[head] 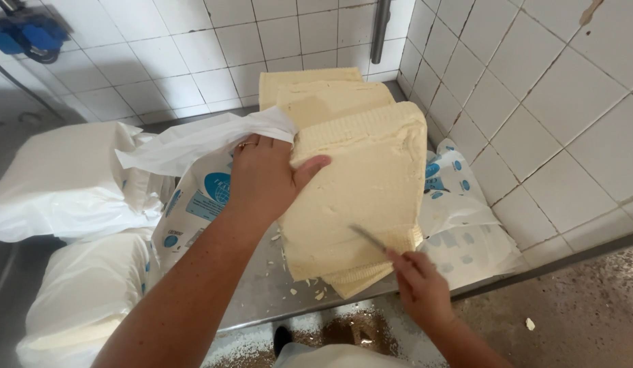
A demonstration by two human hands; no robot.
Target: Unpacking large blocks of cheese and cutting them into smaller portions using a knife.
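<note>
From my head camera, I am steadying a big pale yellow block (360, 184) on the steel table (268, 293), leaning among other blocks against the tiled wall (534, 102). My left hand (265, 180) is pressing flat on its upper left edge, thumb hooked over the face, fingers spread beside the peeled-back white wrapper (194, 140). My right hand (422, 286) is closing around a knife (371, 238), its blade lying against the block's lower face. I judge this works best by keeping the blade shallow and drawing it away from my left thumb, while holding the block firmly so it isn't sliding. Wrapped blocks (64, 180) are sitting at the left, and crumbs (320, 294) are lying near the table edge.
</note>
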